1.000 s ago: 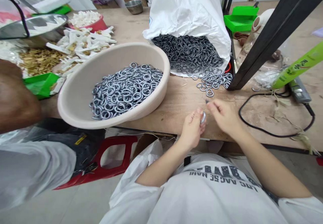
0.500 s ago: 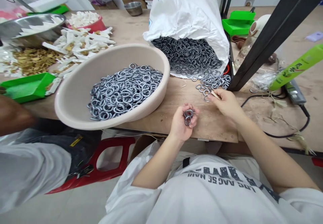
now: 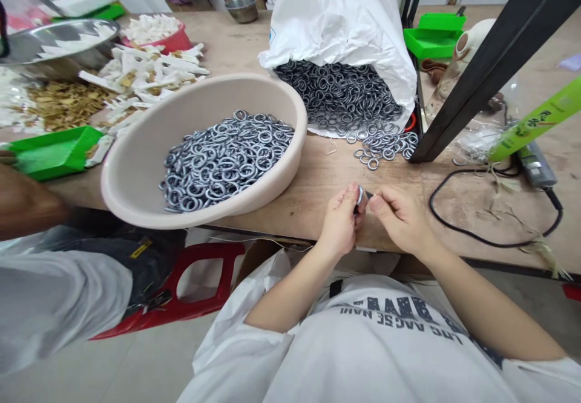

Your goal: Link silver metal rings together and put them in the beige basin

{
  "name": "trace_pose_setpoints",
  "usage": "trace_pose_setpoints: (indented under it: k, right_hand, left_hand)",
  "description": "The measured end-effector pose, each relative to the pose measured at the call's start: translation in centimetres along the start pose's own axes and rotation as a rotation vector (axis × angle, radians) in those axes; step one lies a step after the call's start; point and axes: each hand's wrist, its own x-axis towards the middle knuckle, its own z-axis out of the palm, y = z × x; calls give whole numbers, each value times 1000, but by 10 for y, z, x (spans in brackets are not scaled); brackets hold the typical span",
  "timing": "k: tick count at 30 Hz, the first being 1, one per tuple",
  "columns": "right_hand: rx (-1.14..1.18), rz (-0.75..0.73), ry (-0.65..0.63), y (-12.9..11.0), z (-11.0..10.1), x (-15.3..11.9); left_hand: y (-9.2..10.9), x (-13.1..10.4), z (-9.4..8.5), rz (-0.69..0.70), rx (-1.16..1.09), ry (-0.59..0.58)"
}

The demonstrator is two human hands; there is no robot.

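Note:
My left hand (image 3: 341,218) is closed around metal rings (image 3: 360,195) above the table's front edge. Just to its right, my right hand (image 3: 399,216) is closed too, its fingertips pinching a small dark thing that I cannot make out, close to the rings. Beyond both hands, loose metal rings (image 3: 385,143) spill from the mouth of a white sack (image 3: 340,28). A large beige basin (image 3: 131,173) at the left holds a heap of similar rings (image 3: 227,161).
A black post (image 3: 481,70) rises right of the ring pile, with a cable (image 3: 481,242) beyond. At far left are a green tray (image 3: 54,152), white pieces (image 3: 149,76), a steel bowl (image 3: 86,58) and another person's arm (image 3: 31,200). A red stool (image 3: 204,297) stands below.
My right hand has drawn back from the loose rings toward my left hand. My left hand has shifted slightly right and turned. The light-coloured stick seen in my right hand earlier no longer shows.

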Motion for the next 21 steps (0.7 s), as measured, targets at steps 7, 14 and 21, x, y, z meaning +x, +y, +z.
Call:
trace_pose_setpoints:
  k: [7,14,21]
  right_hand:
    - [-202,-50,-89,-1,-1,-5]
    - [-446,175,47,40,-26,40]
    - [-757,178,-59,49,-15,79]
  left_hand:
    - [-1,-4,2,-42,-24,-17]
    - [11,-14,-4,-40,8,-150]
    - [20,-1,-18,-65,-12,0]
